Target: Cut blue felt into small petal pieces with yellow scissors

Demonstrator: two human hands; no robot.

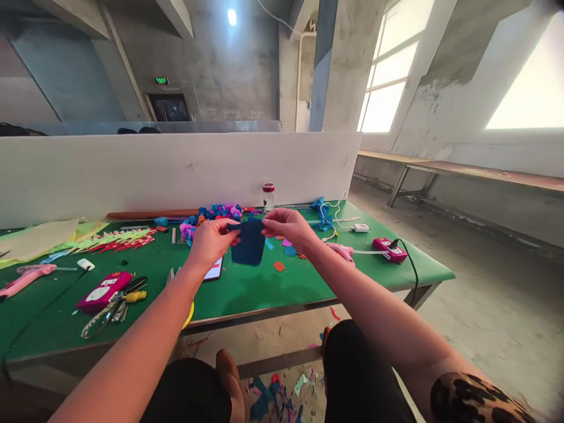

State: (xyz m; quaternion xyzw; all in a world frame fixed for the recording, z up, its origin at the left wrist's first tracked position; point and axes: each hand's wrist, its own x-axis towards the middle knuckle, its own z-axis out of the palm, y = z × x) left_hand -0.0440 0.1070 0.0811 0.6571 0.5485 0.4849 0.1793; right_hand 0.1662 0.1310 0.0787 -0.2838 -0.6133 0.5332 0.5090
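Above the green table [264, 288], left hand [211, 241] and right hand [286, 226] pinch the blue sheet [249, 248], each grip closed.

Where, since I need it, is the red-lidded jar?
Head view: the red-lidded jar stands at the green table's far edge by the white partition, beyond the right hand.

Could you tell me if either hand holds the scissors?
No, the scissors lie on the table; left hand and right hand hold a blue sheet.

Bare left hand [211, 242] and right hand [286, 226], forearms unsleeved. Black patterned marking [480, 399] near right elbow, lower right. Black trousers [356, 376], bottom centre.
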